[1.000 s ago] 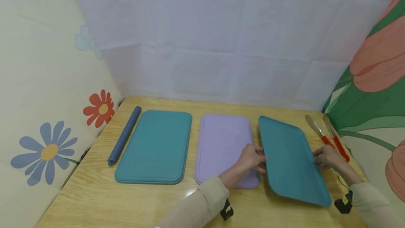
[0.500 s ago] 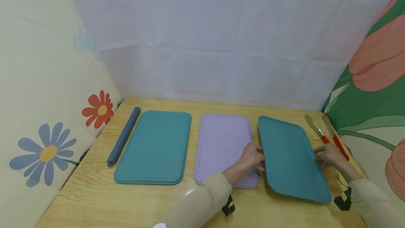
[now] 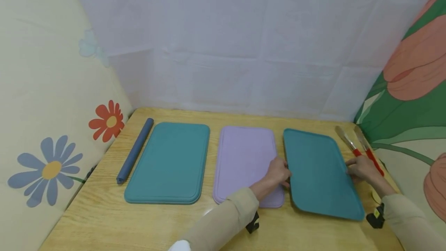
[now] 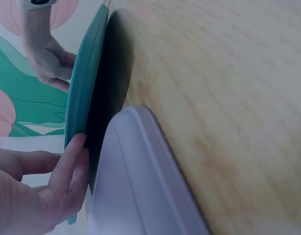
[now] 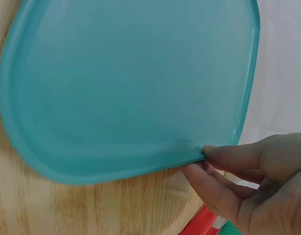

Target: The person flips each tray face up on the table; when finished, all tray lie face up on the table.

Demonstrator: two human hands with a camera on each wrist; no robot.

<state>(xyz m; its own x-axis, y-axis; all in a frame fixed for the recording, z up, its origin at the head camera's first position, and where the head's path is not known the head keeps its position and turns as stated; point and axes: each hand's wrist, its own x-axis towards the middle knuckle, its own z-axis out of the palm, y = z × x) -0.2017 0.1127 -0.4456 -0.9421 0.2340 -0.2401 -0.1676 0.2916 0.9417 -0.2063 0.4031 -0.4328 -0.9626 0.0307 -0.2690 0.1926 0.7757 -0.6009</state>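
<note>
A teal rectangular tray (image 3: 318, 173) with rounded corners and a raised rim is held between my two hands at the right of the table. My left hand (image 3: 278, 171) pinches its left long edge; in the left wrist view the fingers (image 4: 72, 171) lie against the tray's underside, and a dark gap shows between tray and table. On the right long edge, my right hand (image 3: 362, 167) pinches the rim between thumb (image 5: 234, 155) and fingers. Close beside my left hand lies a lilac tray (image 3: 244, 158), face down or lidded, I cannot tell which.
Another teal tray (image 3: 168, 162) lies flat on the left of the wooden table (image 3: 139, 224). Left of it is a dark blue roll (image 3: 135, 150). Two spatulas with red handles (image 3: 375, 162) lie by the right wall, near my right hand. A white sheet (image 3: 223, 42) hangs behind.
The held tray's near edge has come down slightly and the tray lies a little flatter. Both hands keep their hold on its sides. The other things stay put.
</note>
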